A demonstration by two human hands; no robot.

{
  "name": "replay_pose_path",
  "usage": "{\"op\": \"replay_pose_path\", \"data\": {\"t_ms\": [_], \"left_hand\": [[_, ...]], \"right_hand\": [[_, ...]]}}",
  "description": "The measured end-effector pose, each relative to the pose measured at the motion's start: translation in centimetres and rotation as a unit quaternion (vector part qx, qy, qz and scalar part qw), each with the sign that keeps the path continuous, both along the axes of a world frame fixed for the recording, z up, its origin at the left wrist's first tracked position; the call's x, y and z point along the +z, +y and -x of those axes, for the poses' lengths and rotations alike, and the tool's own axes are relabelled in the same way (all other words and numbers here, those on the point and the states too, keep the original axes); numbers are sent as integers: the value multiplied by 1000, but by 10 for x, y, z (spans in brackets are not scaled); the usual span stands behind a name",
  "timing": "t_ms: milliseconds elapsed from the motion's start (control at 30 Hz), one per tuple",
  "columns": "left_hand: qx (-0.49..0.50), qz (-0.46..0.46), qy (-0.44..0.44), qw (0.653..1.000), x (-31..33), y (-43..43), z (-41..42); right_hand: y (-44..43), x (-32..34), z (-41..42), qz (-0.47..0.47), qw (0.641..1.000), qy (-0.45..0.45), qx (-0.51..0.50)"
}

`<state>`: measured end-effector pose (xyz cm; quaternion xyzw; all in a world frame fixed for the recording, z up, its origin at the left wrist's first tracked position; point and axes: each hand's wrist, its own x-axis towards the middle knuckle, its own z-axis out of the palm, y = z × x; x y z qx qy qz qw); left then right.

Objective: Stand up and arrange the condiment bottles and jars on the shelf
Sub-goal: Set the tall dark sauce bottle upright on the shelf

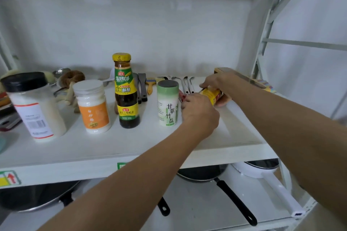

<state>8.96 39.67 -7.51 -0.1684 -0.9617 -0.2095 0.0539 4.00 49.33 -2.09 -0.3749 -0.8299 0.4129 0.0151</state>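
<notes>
On the white shelf [116, 146] several containers stand upright in a row: a black-lidded jar of white powder [33, 107], an orange-labelled white jar [93, 106], a dark sauce bottle with a yellow cap [125, 90] and a green-and-white salt canister [167, 103]. To the right of the canister a yellow-labelled container [211, 94] lies on its side. My right hand [216, 84] grips its far end. My left hand [199, 110] is closed around its near, red end, which is mostly hidden.
Behind the row lie spoons [187, 85], a brush [150, 86], dark spatulas [141, 88] and wooden tools [71, 82]. A wooden board [242, 78] sits at the back right. Pans with black handles [234, 200] and a white pot [262, 172] fill the lower shelf.
</notes>
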Motion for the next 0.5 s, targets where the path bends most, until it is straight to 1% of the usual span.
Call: {"op": "replay_pose_path", "data": {"t_ms": [167, 200, 267, 400, 500], "left_hand": [[-12, -101, -22, 995, -1, 12, 7], [-9, -116, -26, 993, -2, 15, 7], [-2, -136, -23, 990, -4, 22, 8], [13, -178, -12, 984, -7, 30, 13], [16, -216, -13, 976, -9, 30, 18]], "right_hand": [[10, -8, 13, 20, 1000, 18, 3], [14, -9, 14, 19, 999, 33, -1], [20, -8, 14, 5, 997, 78, -16], [26, 0, 14, -58, 982, 180, -11], [26, 10, 13, -75, 968, 238, -16]]}}
